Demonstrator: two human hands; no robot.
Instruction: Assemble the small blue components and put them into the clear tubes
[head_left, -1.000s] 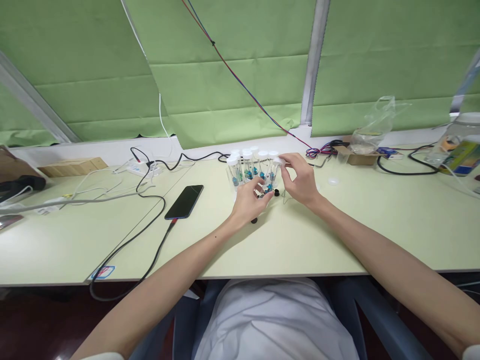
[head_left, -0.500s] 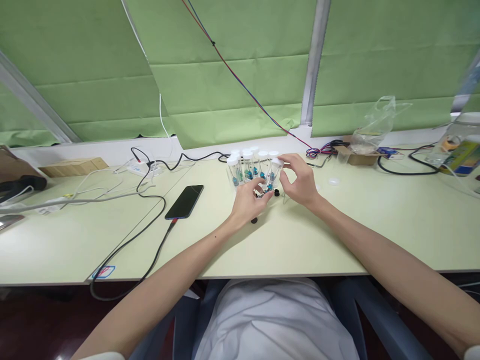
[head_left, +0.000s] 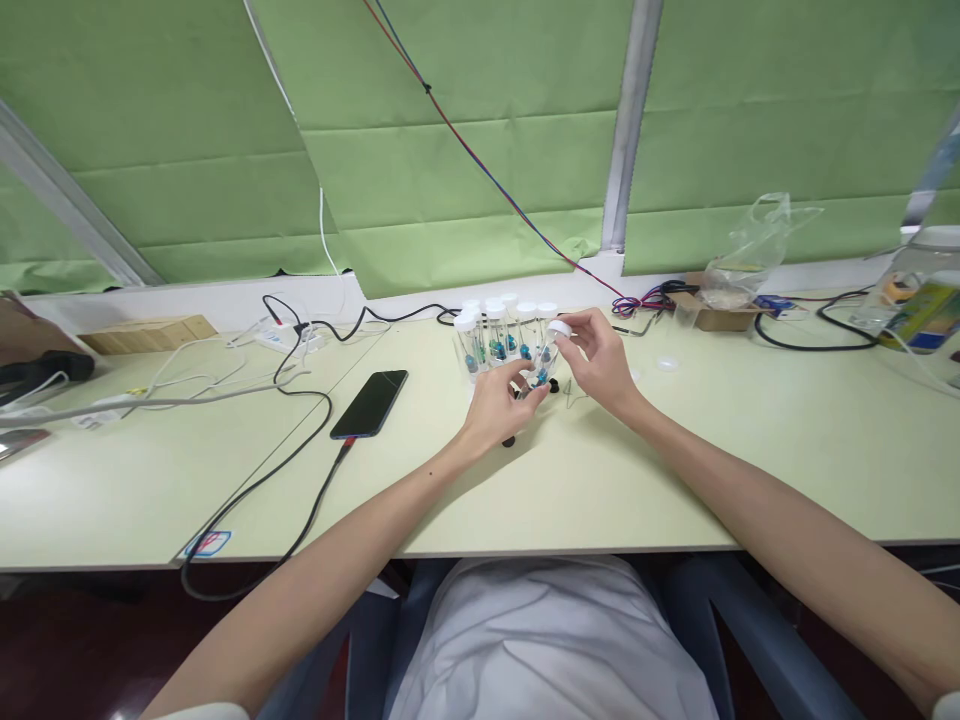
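My left hand (head_left: 498, 405) has its thumb and fingers closed around the lower part of a clear vial (head_left: 545, 363), which leans to the right. Small blue pieces lie inside the vial. At its top, the thumb and fingers of my right hand (head_left: 604, 366) pinch a white cap (head_left: 559, 328). Whether the cap is loose or tight, I cannot tell. Just behind my left hand stand several upright clear vials (head_left: 496, 335) with white caps and blue or green pieces inside. Small black round pieces (head_left: 508, 441) lie near my left wrist.
To the left lies a phone (head_left: 369, 404) with a black cable (head_left: 324, 500) running off the table's front edge. A clear lid (head_left: 668, 363) and a cardboard box (head_left: 721, 314) with a plastic bag are on the right. A large clear jar (head_left: 930, 240) stands at far right.
My right thumb has come up to the cap, so thumb and fingers now pinch it. The vial's top has tipped slightly toward me. My left hand is almost still.
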